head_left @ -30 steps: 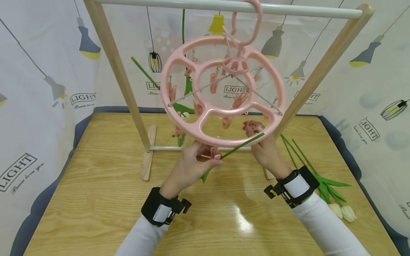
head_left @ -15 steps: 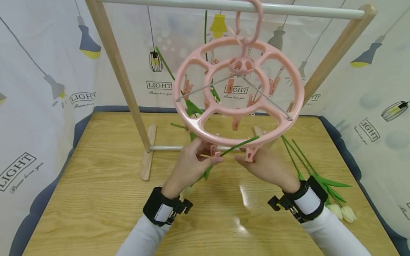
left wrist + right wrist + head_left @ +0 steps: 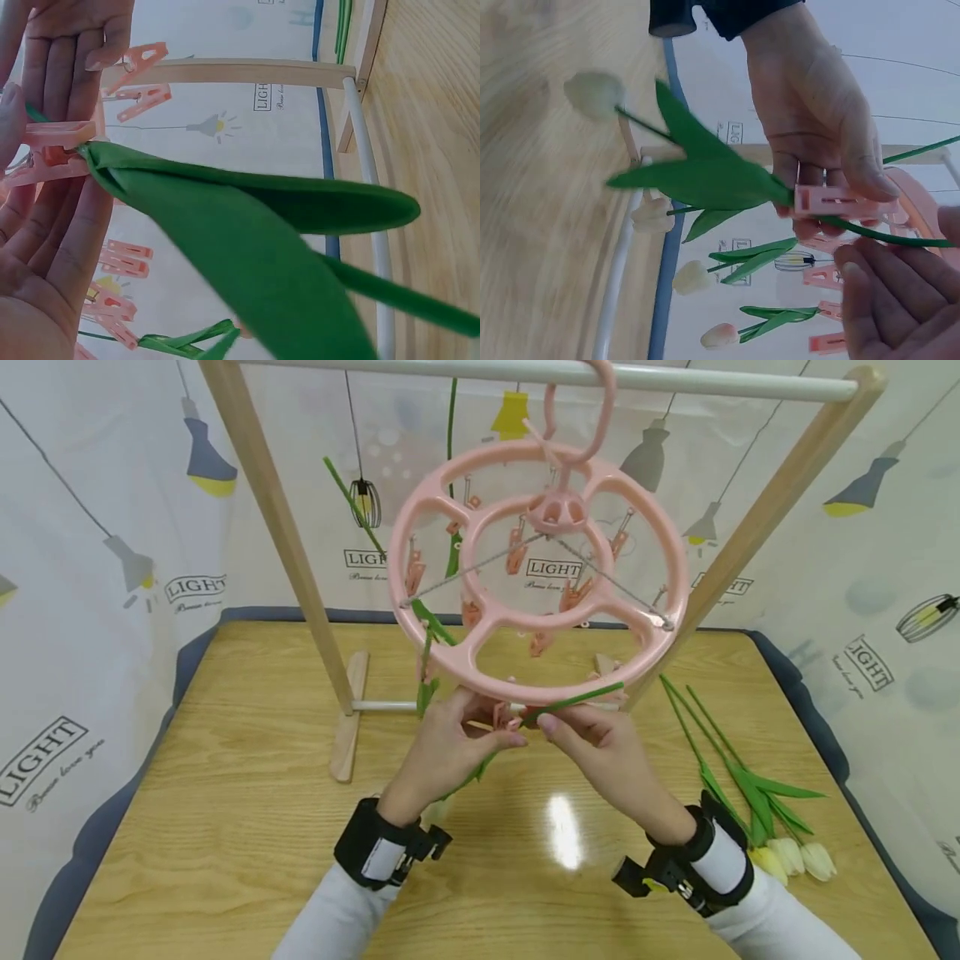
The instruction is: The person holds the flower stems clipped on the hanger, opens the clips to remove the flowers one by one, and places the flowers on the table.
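Note:
In the head view my left hand [image 3: 442, 747] pinches a pink clothespin [image 3: 832, 201] under the front rim of a round pink clip hanger [image 3: 480, 681]. The clothespin is around the stem of a white tulip [image 3: 596, 95], just above its green leaves [image 3: 232, 217]; the bloom hangs downward. My right hand [image 3: 607, 747] is right beside the clothespin, its thumb and fingertips on the upper stem [image 3: 585, 696], which slants up to the right. The right wrist view has both hands meeting around the clip and stem, with the right hand's fingers partly curled.
The hanger's hook [image 3: 602, 410] goes over the white bar [image 3: 697, 383] of a wooden rack [image 3: 277, 527]. Other tulips [image 3: 691, 277] hang from clips on the far and left sides. Several loose tulips [image 3: 750, 777] lie on the table [image 3: 225, 860] at the right.
My right hand has left a clip at the hanger's right side and come left to the tulip stem. The hanger swung right, then back left. My left hand keeps its pinch.

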A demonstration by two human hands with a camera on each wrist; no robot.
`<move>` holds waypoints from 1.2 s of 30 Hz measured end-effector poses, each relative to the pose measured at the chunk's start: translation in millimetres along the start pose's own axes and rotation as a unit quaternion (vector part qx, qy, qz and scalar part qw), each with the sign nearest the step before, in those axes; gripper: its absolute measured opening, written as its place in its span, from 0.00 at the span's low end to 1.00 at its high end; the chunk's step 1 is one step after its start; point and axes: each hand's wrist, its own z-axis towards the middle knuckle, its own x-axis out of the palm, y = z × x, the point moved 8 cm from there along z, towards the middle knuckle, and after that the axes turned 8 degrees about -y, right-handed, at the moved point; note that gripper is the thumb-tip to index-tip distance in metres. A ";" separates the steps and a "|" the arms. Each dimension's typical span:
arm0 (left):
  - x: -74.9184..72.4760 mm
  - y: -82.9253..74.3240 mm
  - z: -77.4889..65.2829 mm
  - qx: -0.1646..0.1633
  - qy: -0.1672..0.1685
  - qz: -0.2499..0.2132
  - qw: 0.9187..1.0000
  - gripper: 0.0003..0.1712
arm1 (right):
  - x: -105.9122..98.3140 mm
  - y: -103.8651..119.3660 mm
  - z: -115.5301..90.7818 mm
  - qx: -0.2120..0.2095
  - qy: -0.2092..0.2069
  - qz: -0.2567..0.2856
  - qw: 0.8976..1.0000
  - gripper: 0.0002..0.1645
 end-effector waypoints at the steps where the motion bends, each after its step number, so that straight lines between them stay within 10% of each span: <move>1: 0.1 0.0 0.2 -0.004 0.001 0.002 1.000 0.19 | -1.5 0.8 0.8 -0.003 -0.013 0.014 1.000 0.13; 12: 0.4 -3.4 1.3 -0.003 -0.008 0.002 1.000 0.23 | -10.4 -2.5 2.2 0.004 -0.099 0.135 0.986 0.12; 36: 2.5 -6.6 2.0 -0.026 -0.029 -0.053 0.998 0.12 | -28.3 -7.0 2.8 -0.054 -0.140 0.181 0.972 0.11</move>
